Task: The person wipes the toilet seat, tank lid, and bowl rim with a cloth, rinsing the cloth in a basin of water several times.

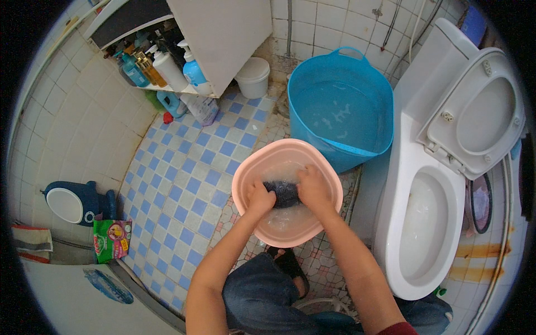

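A pink plastic basin (289,146) stands before me with cloudy water in it. Both hands reach inside and hold a dark wet cloth (285,194), its exact kind not clear. My left hand (260,196) grips the cloth's left end, thumb on top. At the opposite end, my right hand (312,188) has its fingers curled over the edge of the fabric. Part of the cloth and some fingertips are hidden by the water and the hands.
Behind the basin stands a blue tub (341,100) of water. A toilet (423,226) with raised lid is at right. Pump bottles fill a cabinet shelf (188,88) near a white lidded bucket (253,78). A detergent bag (112,240) and a dark-blue potty (77,203) are left.
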A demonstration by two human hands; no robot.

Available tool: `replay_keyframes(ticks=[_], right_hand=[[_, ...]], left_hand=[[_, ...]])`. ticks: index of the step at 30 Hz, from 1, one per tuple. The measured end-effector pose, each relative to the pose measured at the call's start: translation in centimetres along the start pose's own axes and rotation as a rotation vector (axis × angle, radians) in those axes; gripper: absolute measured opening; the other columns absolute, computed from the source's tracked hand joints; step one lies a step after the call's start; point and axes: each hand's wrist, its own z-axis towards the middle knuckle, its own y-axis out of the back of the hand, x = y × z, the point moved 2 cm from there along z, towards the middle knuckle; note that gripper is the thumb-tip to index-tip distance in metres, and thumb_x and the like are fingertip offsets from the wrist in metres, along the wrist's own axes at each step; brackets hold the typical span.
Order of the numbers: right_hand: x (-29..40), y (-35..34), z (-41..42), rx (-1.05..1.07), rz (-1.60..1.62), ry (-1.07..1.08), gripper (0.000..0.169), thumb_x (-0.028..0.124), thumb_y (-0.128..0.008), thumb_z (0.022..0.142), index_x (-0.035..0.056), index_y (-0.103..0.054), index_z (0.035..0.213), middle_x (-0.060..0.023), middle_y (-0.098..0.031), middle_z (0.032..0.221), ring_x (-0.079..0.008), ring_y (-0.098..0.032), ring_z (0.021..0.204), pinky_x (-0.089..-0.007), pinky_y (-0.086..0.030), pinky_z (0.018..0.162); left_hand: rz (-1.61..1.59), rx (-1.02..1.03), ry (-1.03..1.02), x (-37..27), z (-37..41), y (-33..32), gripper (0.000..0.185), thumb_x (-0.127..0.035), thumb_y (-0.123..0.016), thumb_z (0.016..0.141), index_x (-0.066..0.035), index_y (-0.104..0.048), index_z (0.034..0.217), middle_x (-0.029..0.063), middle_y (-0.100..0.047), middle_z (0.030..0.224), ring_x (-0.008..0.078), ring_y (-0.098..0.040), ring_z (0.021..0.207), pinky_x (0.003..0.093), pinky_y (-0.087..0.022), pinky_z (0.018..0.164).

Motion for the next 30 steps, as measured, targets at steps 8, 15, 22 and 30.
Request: replay_keyframes(ticks=[8,15,22,30], right_hand=[[2.4,-1.8,-0.5,0.052,0.607,-0.155,0.024,0.017,-0.054,0.090,0.0009,-0.054,0.108,-0.0238,-0.062,0.090,-0.0419,-0.059,0.089,-0.0471,-0.046,0.078],[7.6,1.5,-1.2,-0.091,0.713,-0.057,0.019,0.018,-0.050,0.091,0.0002,-0.054,0.097,-0.0242,-0.061,0.092,-0.0415,-0.059,0.087,-0.0487,-0.045,0.074],[-1.6,-0.4,-0.7,0.064,0.078,-0.156,0.018,0.016,-0.053,0.088,0.0030,-0.063,0.095,-0.0179,-0.060,0.097,-0.0365,-0.059,0.093,-0.0480,-0.047,0.076],[0.7,-2.1,-1.5,0.265,-0.221,0.066,0.019,0.018,-0.069,0.077,0.0073,-0.068,0.093,-0.0145,-0.063,0.095,-0.0327,-0.061,0.088,-0.0411,-0.048,0.071]], left_hand=[[-0.989,0.529,0.716,-1.3,-0.6,-0.9,0.042,-0.042,-0.038,0.095,-0.009,-0.053,0.116,0.0098,-0.060,0.105,0.0226,-0.062,0.092,0.0396,-0.053,0.072],[-1.131,0.459,0.828,-3.7,-1.1,1.4,0.048,-0.047,-0.035,0.096,-0.012,-0.052,0.123,0.0110,-0.059,0.116,0.0235,-0.058,0.101,0.0403,-0.049,0.083],[-0.489,0.310,0.104,-1.1,2.4,0.6,0.053,-0.020,-0.076,0.074,-0.002,-0.053,0.117,0.0121,-0.059,0.110,0.0213,-0.057,0.098,0.0336,-0.047,0.080],[-0.196,0.181,0.265,-1.6,0.5,0.3,0.060,-0.015,-0.075,0.070,0.002,-0.048,0.121,0.0195,-0.057,0.111,0.0322,-0.052,0.113,0.0365,-0.047,0.086]])
